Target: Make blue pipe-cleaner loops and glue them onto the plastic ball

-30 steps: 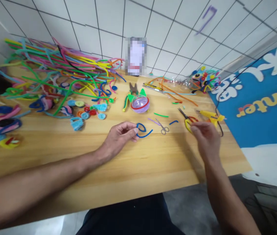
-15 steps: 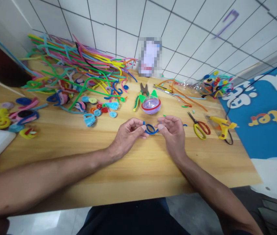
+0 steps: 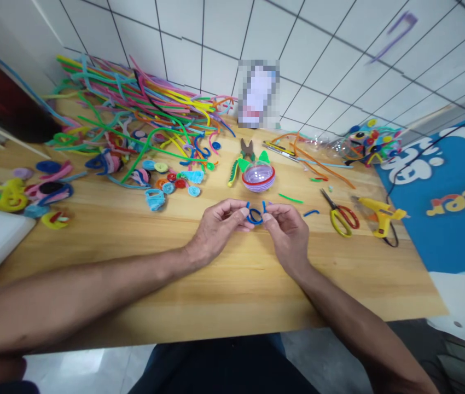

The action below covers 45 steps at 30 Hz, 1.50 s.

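Left hand: thumb and fingers pinched together on one side of the blue pipe cleaner, close to an end that sticks up past the fingertips.
Right hand: thumb and fingertips pinching the opposite side, just below the other upright end.
Blue pipe cleaner: between the two hands, bent into a small loop, above the worktop; whether any part of it touches the wood I cannot tell.
Weight and feel: it should be very light, its fuzzy surface soft and hardly slippery.
Stiffness: probably a thin wire core, so it should bend easily and keep its shape; a hard squeeze across the loop would likely flatten it.
Where to hold: best near the two ends, with light fingertip pinches, leaving the curve free.
Purple bowl: just beyond both hands, with a red rim and green points.
Pliers: beyond the left hand, beside the bowl.
Blue offcut: just right of the right hand.
Scissors: farther right of that hand, lying apart from it.
Glue gun: beyond the scissors, farther right again.
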Available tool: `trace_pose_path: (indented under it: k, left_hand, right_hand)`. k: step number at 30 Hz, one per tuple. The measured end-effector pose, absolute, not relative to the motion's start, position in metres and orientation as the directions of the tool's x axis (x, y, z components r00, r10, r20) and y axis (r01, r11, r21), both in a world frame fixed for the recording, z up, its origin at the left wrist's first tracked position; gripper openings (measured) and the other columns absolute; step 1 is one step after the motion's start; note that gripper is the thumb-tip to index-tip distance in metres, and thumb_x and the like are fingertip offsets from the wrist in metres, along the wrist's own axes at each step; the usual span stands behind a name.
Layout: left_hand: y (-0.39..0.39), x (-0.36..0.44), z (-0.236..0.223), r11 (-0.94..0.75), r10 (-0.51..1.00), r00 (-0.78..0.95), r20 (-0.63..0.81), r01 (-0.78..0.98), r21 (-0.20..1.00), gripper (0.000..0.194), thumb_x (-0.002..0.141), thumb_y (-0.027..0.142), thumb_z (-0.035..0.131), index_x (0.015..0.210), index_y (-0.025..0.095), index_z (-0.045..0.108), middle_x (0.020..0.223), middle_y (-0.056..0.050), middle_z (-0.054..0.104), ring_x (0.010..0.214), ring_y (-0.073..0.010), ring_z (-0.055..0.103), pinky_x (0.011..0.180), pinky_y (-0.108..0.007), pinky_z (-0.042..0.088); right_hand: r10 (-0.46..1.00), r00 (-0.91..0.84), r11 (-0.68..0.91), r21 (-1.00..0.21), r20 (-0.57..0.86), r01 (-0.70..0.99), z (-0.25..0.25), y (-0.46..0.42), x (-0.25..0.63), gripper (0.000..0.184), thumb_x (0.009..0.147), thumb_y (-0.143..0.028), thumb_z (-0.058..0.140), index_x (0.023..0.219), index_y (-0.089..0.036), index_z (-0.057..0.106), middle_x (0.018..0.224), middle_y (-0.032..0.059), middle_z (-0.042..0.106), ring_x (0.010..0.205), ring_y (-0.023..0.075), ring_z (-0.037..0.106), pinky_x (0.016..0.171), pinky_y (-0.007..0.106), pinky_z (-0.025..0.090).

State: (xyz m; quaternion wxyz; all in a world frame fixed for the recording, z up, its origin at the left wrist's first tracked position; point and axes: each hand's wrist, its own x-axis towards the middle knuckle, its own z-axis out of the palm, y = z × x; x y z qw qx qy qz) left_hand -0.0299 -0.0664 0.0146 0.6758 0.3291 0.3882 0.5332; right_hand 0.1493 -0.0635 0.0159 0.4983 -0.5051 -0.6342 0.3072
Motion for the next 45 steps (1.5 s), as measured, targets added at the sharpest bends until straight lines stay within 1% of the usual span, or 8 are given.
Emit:
trace_pose_path:
  k: [4,7,10,14,18,24,35,45]
  left_hand:
    - [-0.066,-0.031,0.015,0.222,0.974,0.138,-0.178,-0.460,0.860,0.044,0.076,0.044,0.093,0.102,0.012,0.076,0.085,-0.005,0.082,0.073,-0.0176,0.080,0.075,-0.031,0.068]
    - [-0.066,-0.031,0.016,0.224,0.974,0.141,-0.178,-0.456,0.862,0.042,0.077,0.043,0.092,0.101,0.012,0.077,0.085,-0.005,0.083,0.073,-0.0171,0.080,0.076,-0.030,0.068]
    - [-0.066,-0.031,0.016,0.220,0.974,0.147,-0.171,-0.460,0.860,0.039,0.078,0.042,0.091,0.099,0.013,0.077,0.085,-0.005,0.083,0.073,-0.0164,0.079,0.076,-0.030,0.068]
    - [-0.065,-0.031,0.015,0.221,0.973,0.159,-0.165,-0.460,0.860,0.038,0.079,0.042,0.091,0.098,0.013,0.077,0.084,-0.005,0.082,0.074,-0.0176,0.079,0.077,-0.032,0.068]
    - [-0.065,-0.030,0.014,0.213,0.975,0.163,-0.154,-0.463,0.860,0.038,0.079,0.043,0.091,0.097,0.013,0.077,0.082,-0.005,0.082,0.072,-0.0168,0.079,0.073,-0.029,0.067]
    - [-0.064,-0.029,0.012,0.195,0.978,0.159,-0.138,-0.440,0.877,0.034,0.079,0.040,0.090,0.095,0.013,0.077,0.077,-0.004,0.080,0.068,-0.0160,0.077,0.071,-0.029,0.066]
    - [-0.064,-0.029,0.010,0.171,0.980,0.164,-0.112,-0.411,0.895,0.030,0.079,0.037,0.088,0.093,0.013,0.077,0.074,-0.002,0.078,0.066,-0.0146,0.074,0.069,-0.029,0.064]
    - [-0.064,-0.029,0.010,0.174,0.978,0.177,-0.108,-0.419,0.891,0.032,0.078,0.038,0.089,0.094,0.013,0.076,0.073,-0.002,0.077,0.066,-0.0146,0.074,0.068,-0.028,0.063]
  right_hand:
    - [0.910,-0.093,0.402,-0.804,0.404,0.437,0.025,-0.062,0.147,0.010,0.095,-0.026,0.067,0.104,-0.025,0.072,0.089,0.0003,0.077,0.079,0.0164,0.072,0.073,0.033,0.059]
    - [0.872,-0.143,0.469,-0.716,0.468,0.517,0.033,-0.060,0.145,0.014,0.092,-0.020,0.064,0.102,-0.026,0.072,0.085,-0.0007,0.075,0.076,0.0163,0.069,0.070,0.032,0.057]
    - [0.842,-0.181,0.511,-0.645,0.508,0.568,0.037,-0.057,0.143,0.015,0.090,-0.019,0.062,0.099,-0.026,0.072,0.082,-0.0011,0.072,0.073,0.0161,0.066,0.067,0.031,0.055]
    - [0.808,-0.212,0.557,-0.594,0.550,0.580,0.036,-0.054,0.141,0.013,0.093,-0.018,0.063,0.099,-0.026,0.071,0.079,-0.0022,0.070,0.070,0.0152,0.064,0.066,0.030,0.054]
    - [0.770,-0.233,0.595,-0.539,0.594,0.596,0.034,-0.052,0.143,0.012,0.095,-0.017,0.063,0.099,-0.026,0.071,0.078,-0.0026,0.070,0.068,0.0148,0.064,0.064,0.030,0.053]
    - [0.670,-0.306,0.694,-0.424,0.676,0.582,0.032,-0.050,0.147,0.021,0.094,-0.009,0.062,0.102,-0.026,0.070,0.081,-0.0022,0.071,0.070,0.0145,0.063,0.064,0.030,0.052]
    - [0.639,-0.335,0.703,-0.349,0.693,0.619,0.031,-0.051,0.147,0.024,0.094,-0.006,0.061,0.102,-0.027,0.067,0.086,-0.0010,0.073,0.074,0.0157,0.066,0.067,0.032,0.054]
    - [0.635,-0.340,0.702,-0.335,0.694,0.628,0.029,-0.051,0.148,0.024,0.094,-0.006,0.061,0.102,-0.028,0.068,0.087,-0.0014,0.073,0.077,0.0163,0.068,0.071,0.033,0.057]
